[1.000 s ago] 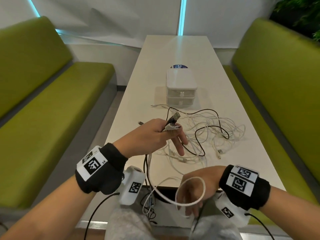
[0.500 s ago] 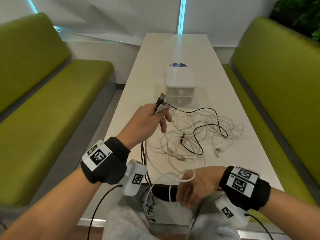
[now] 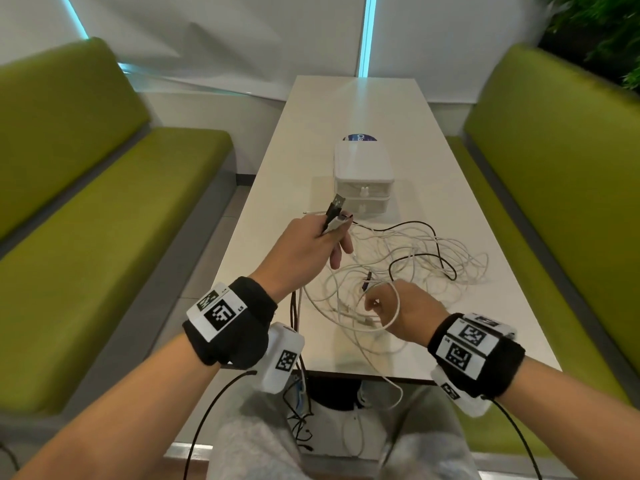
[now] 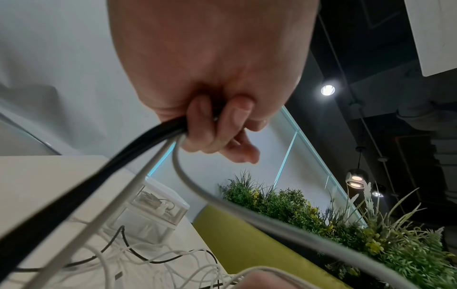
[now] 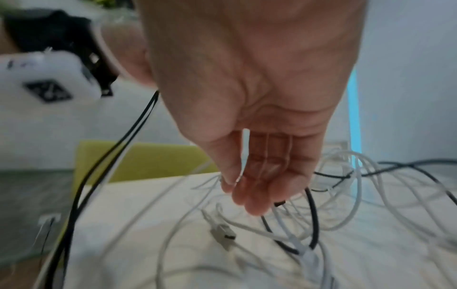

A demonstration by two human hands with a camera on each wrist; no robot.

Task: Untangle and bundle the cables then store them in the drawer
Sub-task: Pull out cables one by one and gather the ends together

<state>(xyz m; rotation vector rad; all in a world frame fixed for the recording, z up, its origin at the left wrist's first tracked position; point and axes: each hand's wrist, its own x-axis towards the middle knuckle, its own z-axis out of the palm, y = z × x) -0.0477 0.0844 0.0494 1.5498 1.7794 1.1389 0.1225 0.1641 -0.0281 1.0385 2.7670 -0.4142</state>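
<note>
A tangle of white and black cables (image 3: 420, 263) lies on the long white table (image 3: 363, 109), in front of a small white two-drawer box (image 3: 363, 168) whose drawers are closed. My left hand (image 3: 320, 237) is raised over the table and grips a black USB plug (image 3: 335, 207) and a white one together. From its fist (image 4: 217, 125) the black cable (image 4: 99, 176) and white cables run down. My right hand (image 3: 398, 306) hovers over the near part of the tangle with its fingers (image 5: 257, 187) fairly straight. A white cable loop (image 3: 396, 306) is draped round it.
Green benches (image 3: 104, 220) (image 3: 554, 168) flank the table on both sides. Cable slack (image 3: 298, 403) hangs off the near table edge down to my lap. A loose USB plug (image 5: 222, 233) lies on the table under my right hand. Plants (image 4: 321, 215) stand behind the right bench.
My left hand has carried the two plugs forward, toward the drawer box. My right hand has risen from below the table edge to above the tangle, with the white loop round it.
</note>
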